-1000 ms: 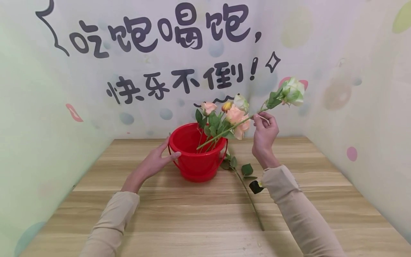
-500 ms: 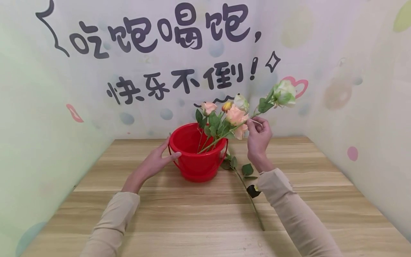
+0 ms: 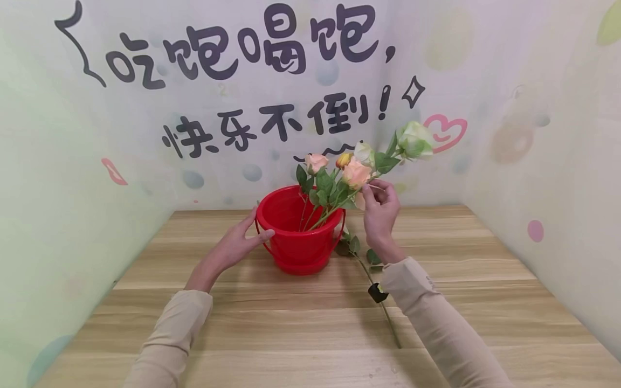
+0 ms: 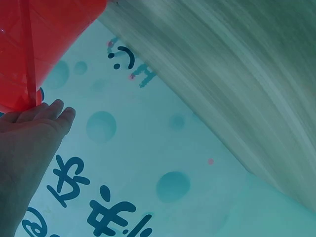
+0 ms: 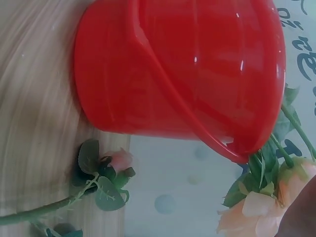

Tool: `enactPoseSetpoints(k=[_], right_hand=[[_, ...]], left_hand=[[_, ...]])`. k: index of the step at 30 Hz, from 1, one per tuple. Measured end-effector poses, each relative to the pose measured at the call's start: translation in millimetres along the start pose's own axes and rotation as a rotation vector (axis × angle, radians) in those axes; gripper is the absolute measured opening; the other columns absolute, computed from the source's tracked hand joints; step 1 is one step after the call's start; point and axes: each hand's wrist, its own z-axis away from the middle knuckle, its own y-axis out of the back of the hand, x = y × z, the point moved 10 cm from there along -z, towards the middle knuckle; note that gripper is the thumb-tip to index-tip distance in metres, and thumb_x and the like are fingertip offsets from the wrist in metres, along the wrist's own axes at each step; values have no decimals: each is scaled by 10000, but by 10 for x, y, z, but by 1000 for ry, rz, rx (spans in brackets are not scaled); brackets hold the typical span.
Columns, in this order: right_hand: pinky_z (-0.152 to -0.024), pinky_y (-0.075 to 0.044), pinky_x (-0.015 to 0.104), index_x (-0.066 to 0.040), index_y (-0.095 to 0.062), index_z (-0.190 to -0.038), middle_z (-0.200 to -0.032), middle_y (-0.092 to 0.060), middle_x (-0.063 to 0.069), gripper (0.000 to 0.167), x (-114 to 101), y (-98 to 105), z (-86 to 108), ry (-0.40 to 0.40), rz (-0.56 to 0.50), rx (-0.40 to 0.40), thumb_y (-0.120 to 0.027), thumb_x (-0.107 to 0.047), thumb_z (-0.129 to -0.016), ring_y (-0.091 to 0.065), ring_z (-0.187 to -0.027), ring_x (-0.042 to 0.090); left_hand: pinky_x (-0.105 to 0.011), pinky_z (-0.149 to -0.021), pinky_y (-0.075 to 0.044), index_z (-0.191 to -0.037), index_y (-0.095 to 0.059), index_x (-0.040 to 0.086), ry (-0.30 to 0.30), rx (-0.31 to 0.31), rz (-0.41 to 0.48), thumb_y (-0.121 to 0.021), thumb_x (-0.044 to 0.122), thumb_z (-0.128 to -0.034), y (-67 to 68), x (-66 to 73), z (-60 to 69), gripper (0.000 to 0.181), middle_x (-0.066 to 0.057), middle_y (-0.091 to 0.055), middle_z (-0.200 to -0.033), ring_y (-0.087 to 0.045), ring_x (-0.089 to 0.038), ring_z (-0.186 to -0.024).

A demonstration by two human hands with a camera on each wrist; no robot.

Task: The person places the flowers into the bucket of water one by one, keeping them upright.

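Observation:
The red bucket (image 3: pixel 301 256) stands on the table, its thin handle hanging down. My left hand (image 3: pixel 233 245) rests against the bucket's left side, thumb just under the rim and fingers extended along the outer wall. In the left wrist view its fingers (image 4: pixel 54 112) touch the bucket near the handle. My right hand (image 3: pixel 381 213) pinches the stem of a white rose (image 3: pixel 415 141) right of the bucket. This stem slants down to the left, its lower end inside the bucket. Other flowers lean there too: peach roses (image 3: pixel 356 173), a yellow-orange bud (image 3: pixel 344 160) and another white bloom (image 3: pixel 364 154).
Right of the bucket, a rose stem with leaves (image 3: pixel 364 265) lies on the wooden table (image 3: pixel 271 334); its pink bloom (image 5: pixel 119 160) shows in the right wrist view. A black wristband (image 3: pixel 377 292) is by the right cuff. A lettered backdrop (image 3: pixel 233 32) stands behind.
My right hand has moved left and slightly down with the white rose, sliding its stem farther into the bucket and its bloom nearer the others. The left hand and bucket have stayed in place.

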Motion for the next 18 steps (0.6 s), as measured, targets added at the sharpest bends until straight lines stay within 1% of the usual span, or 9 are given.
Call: enactPoseSetpoints(k=[7, 11, 13, 18], right_hand=[[-688, -449, 214, 47, -635, -1060, -902, -697, 116, 88, 0, -66, 46, 12, 19, -38, -665, 31, -979, -613, -827, 164], [-712, -457, 217, 84, -617, -1079, -915, -687, 139, 118, 8, -106, 65, 32, 52, -64, -659, 35, -980, -592, -818, 129], [-723, -460, 215, 114, -603, -1092, -925, -678, 173, 136, 11, -132, 72, 46, 78, -79, -648, 51, -980, -583, -817, 109], [-733, -446, 222, 170, -583, -1106, -948, -648, 279, 161, -9, -206, 99, 89, 148, -117, -630, 87, -976, -573, -825, 122]], left_hand=[[-636, -1029, -470, -1679, -130, 213, 4, -3, 8, -640, 675, -916, -4, -5, -1, 1026, -136, -257, -1685, -250, -422, -1518], [-633, -1023, -476, -1679, -128, 213, 5, -4, 12, -641, 676, -914, -4, -7, -2, 1031, -136, -255, -1686, -249, -423, -1518], [-630, -1020, -479, -1679, -128, 211, 5, -4, 14, -643, 678, -913, -4, -7, -3, 1035, -135, -256, -1685, -252, -423, -1517], [-623, -1015, -487, -1679, -124, 204, 7, -5, 10, -645, 670, -916, -1, -2, -2, 1035, -135, -253, -1687, -252, -423, -1517]])
